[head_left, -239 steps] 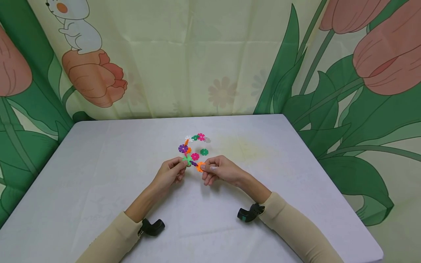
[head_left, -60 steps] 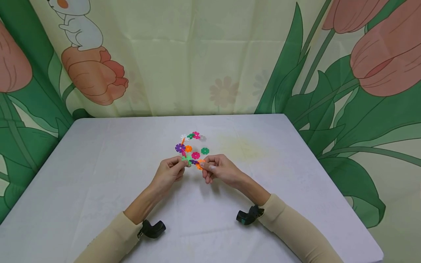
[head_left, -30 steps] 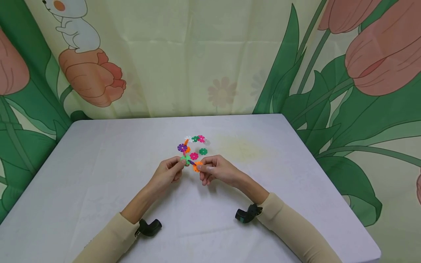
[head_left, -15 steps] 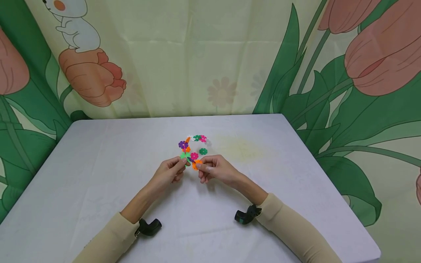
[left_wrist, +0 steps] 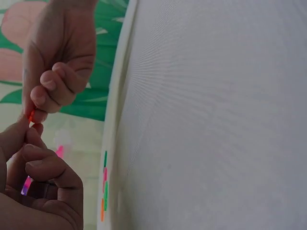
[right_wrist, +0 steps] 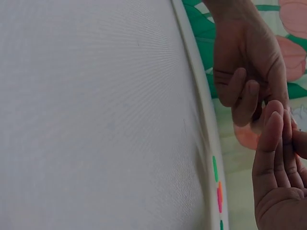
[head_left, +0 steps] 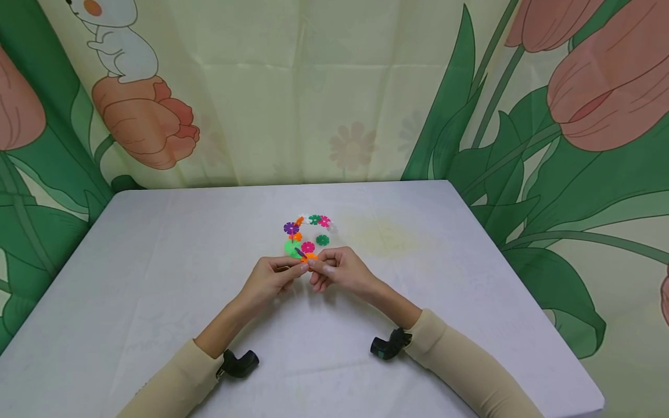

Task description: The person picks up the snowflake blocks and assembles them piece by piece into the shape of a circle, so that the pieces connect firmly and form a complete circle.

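**Orange disc [head_left: 309,257] pinched from both sides**

The left hand [head_left: 273,276] and right hand [head_left: 346,269] meet, fingers curled, tips closed on the disc at the near end of the chain [head_left: 291,228]. They're seating it, I'd guess; next wants aligned notches and a firm push. The pink disc [head_left: 308,247] lies just beyond.

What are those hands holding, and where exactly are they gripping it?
The left hand and right hand both pinch the orange notched piece by its near edge, at the near end of the colourful chain.
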### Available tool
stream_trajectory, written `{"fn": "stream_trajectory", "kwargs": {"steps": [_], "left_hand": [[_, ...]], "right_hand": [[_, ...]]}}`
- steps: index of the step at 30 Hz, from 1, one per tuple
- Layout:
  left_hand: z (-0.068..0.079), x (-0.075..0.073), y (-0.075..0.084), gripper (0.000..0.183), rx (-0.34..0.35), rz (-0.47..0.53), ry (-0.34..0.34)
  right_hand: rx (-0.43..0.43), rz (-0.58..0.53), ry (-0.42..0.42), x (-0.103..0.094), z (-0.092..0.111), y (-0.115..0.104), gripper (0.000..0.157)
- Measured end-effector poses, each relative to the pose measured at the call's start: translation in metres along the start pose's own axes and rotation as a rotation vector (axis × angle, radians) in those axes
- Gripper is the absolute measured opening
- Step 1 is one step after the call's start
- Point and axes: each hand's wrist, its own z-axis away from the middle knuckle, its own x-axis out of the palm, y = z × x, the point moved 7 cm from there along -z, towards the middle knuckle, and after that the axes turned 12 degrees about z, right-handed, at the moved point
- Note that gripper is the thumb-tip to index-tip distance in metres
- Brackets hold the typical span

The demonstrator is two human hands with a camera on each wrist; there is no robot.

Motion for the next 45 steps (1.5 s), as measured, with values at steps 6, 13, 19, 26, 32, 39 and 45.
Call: {"fn": "stream_trajectory", "kwargs": {"steps": [6,13,19,26,32,39,45], "left_hand": [[-0.001,-0.002,0.0,0.028,0.019,-0.037,0.02],[-0.002,-0.006,0.002,0.028,0.02,-0.071,0.056],[-0.006,-0.013,0.001,0.027,-0.013,-0.07,0.104],[-0.009,-0.018,-0.002,0.026,-0.059,-0.061,0.134],[-0.007,-0.021,-0.002,0.026,-0.069,-0.056,0.146],[-0.007,-0.022,-0.001,0.026,-0.064,-0.047,0.139],[-0.009,-0.022,-0.002,0.027,-0.076,-0.05,0.139]], "right_hand": [[0.008,0.033,0.002,0.001,-0.002,0.003,0.034],[0.002,0.07,-0.019,0.0,-0.004,0.005,0.038],[0.076,0.169,0.083,-0.022,-0.007,0.015,0.031],[0.194,0.294,0.301,-0.053,-0.021,0.031,0.023],[0.283,0.37,0.334,-0.059,-0.036,0.039,0.036],[0.331,0.441,0.308,-0.062,-0.05,0.045,0.055],[0.338,0.465,0.28,-0.064,-0.054,0.044,0.052]]}}
